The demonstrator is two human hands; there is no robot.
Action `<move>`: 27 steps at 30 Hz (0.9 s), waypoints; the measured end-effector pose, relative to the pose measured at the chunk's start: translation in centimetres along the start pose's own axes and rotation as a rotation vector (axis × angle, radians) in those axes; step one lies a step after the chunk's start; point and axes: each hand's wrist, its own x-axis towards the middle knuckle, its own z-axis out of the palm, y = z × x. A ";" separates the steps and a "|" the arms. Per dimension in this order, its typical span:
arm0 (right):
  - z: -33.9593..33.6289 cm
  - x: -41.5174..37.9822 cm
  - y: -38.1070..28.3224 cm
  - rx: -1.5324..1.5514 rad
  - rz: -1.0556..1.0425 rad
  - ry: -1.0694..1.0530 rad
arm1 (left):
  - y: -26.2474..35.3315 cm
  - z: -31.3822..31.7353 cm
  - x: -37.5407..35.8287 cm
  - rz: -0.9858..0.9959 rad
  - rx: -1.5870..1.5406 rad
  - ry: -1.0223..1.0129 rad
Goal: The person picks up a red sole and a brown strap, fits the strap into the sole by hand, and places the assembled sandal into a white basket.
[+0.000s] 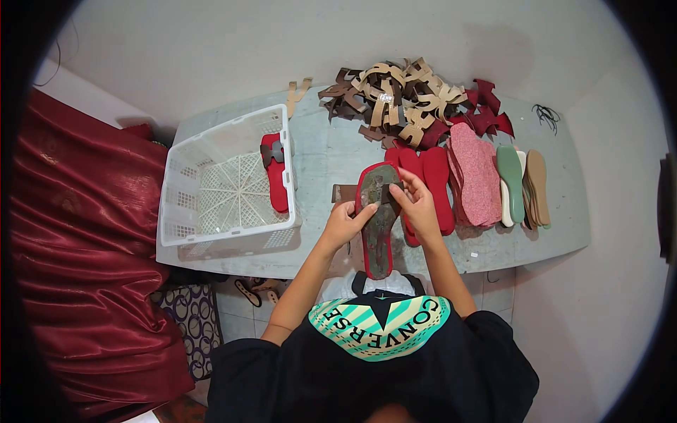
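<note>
A sole [379,240] with a grey-green, blotchy underside and a red rim is held upright between my hands at the table's front edge. My left hand [345,224] grips its left side, thumb lying on the underside. On the right side, my right hand [417,204] presses a dark strap end against the underside with bent fingers. A brown strap piece [344,193] sticks out to the left of the sole. Red soles [438,185] lie just beyond my right hand.
A white basket [233,231] at the left holds a red sole with a strap [276,176]. Cut straps [384,99] are heaped at the back. Pink soles [476,176], green soles [510,180] and tan soles [537,185] lie at the right. A red curtain [84,247] hangs far left.
</note>
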 end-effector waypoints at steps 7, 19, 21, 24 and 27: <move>0.2 -0.1 -0.6 -0.052 0.075 -0.069 | -0.9 0.0 0.3 0.039 -0.093 -0.067; 0.4 -1.3 -0.6 -0.330 0.002 0.000 | 0.8 0.4 -0.4 0.060 -0.097 -0.012; 0.5 -1.4 -0.8 -0.303 -0.006 -0.008 | 0.7 0.2 -0.4 0.036 -0.043 0.007; -0.2 -1.1 -0.2 -0.134 -0.022 -0.056 | -0.2 0.5 0.0 0.064 -0.128 -0.018; -0.5 -1.7 -2.1 -0.114 0.080 -0.108 | -0.3 0.6 0.1 0.099 -0.100 -0.037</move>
